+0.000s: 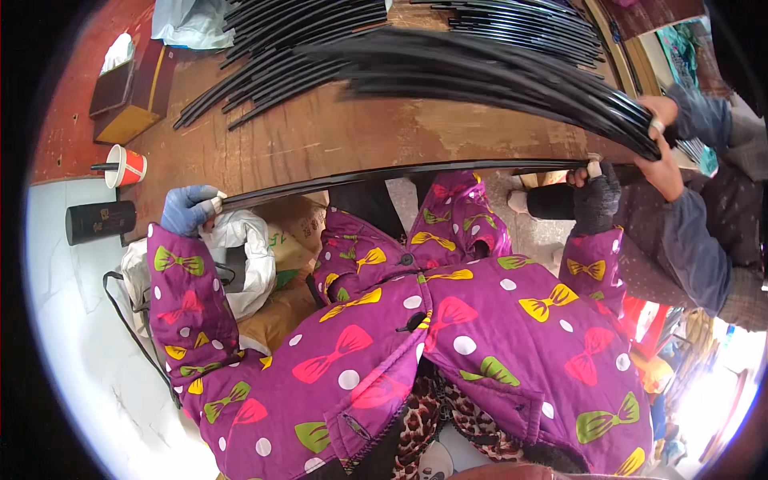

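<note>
A few long, thin black rods (400, 172) stretch level across the near edge of the wooden table (264, 148). My left hand (190, 210), in a blue-grey fingerless glove, pinches their left end. Around their right end are the closed fingers of my right hand (598, 198), in a dark glove. Beyond them, a co-worker's hands (664, 152) grip a thick bundle of black rods (512, 84) at its right end. The bundle's left part is smeared by motion. More black rods (296, 40) lie in piles at the back of the table.
A dark box with a yellowish side (132, 100) stands at the far left. Near it are a red and white paper cup (126, 166) and a black cylinder (100, 222). A pale plastic bag (192, 22) lies at the back. A white bag (240, 248) is below my left hand.
</note>
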`<state>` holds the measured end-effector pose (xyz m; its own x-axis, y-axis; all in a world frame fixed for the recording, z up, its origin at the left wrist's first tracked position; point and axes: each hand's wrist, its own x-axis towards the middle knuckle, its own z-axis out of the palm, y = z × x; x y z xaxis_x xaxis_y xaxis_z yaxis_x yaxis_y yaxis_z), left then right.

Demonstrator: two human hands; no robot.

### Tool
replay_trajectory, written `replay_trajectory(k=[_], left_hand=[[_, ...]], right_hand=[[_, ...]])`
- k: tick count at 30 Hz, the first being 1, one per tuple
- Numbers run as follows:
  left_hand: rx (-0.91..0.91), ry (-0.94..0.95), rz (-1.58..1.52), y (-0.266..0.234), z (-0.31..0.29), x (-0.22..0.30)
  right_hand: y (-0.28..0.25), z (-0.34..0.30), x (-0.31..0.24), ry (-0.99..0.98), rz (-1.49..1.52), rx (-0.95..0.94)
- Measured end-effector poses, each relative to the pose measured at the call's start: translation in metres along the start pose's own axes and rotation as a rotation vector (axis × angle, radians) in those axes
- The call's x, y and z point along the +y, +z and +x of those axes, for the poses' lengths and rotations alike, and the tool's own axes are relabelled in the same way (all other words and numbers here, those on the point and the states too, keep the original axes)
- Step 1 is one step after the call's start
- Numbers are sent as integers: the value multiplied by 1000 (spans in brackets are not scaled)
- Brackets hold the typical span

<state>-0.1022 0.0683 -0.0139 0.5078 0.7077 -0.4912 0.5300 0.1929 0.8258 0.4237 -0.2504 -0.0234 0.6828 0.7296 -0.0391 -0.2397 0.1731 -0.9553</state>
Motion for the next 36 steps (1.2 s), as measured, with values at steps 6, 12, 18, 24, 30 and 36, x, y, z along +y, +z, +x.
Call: replay_trajectory(k=[6,12,18,24,30,36], left_hand=[[18,25,127,32,18,29],[143,59,149,84,30,46],[196,303,487,103,38,42],[279,383,640,96,41,59],[578,638,1019,105,68,99],[494,548,1094,104,73,97]], right_hand=[[-38,42,-7,12,-117,144],[-66,75,-20,29,-353,153],[-112,87,-18,-149,-1380,153],[-25,90,-37,-192,-1786,98],[37,135,-42,-498,-1854,-23],[76,134,-63,-365,-2291,-145]])
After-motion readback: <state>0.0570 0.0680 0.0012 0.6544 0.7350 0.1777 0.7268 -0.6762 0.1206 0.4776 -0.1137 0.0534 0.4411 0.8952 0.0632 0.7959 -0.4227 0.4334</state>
